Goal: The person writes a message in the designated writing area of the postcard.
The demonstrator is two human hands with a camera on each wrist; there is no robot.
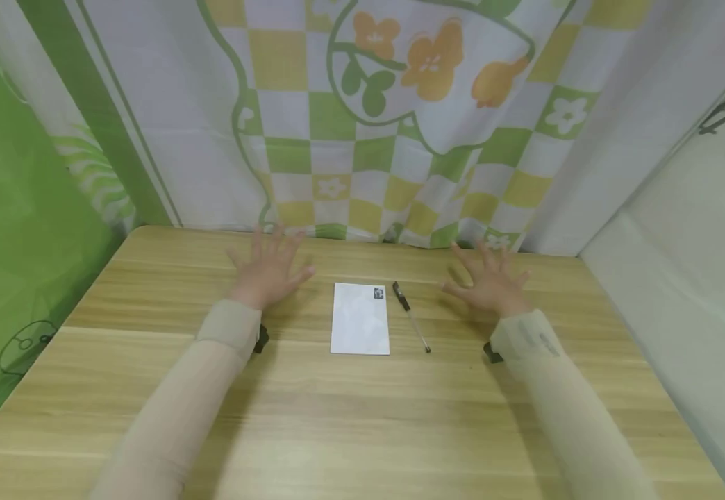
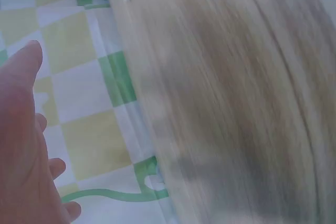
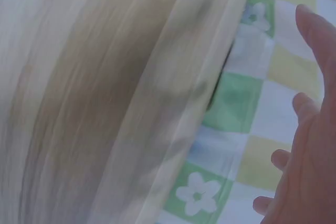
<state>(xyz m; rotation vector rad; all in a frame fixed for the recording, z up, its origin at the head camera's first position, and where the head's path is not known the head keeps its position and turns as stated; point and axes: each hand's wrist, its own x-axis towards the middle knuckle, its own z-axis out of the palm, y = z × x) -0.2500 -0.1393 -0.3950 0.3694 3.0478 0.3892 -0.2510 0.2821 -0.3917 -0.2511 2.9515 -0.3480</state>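
Note:
A white rectangular paper pad or card (image 1: 360, 323) with a small dark printed square in its top right corner lies flat on the wooden table. Just right of it rests a pen (image 1: 410, 314) with a black grip and a clear barrel, slightly slanted. My left hand (image 1: 269, 272) is to the left of the paper, fingers spread, holding nothing. To the right of the pen is my right hand (image 1: 491, 281), its fingers spread as well, with nothing in it. Both wrist views show the bare hands, the left (image 2: 23, 145) and the right (image 3: 315, 129), apart from any object.
The wooden table (image 1: 350, 430) ends at a patterned curtain (image 1: 337, 125) along its back edge. A green cloth (image 1: 19, 194) hangs at the left, and a pale wall or sheet (image 1: 700, 278) with dark characters stands at the right.

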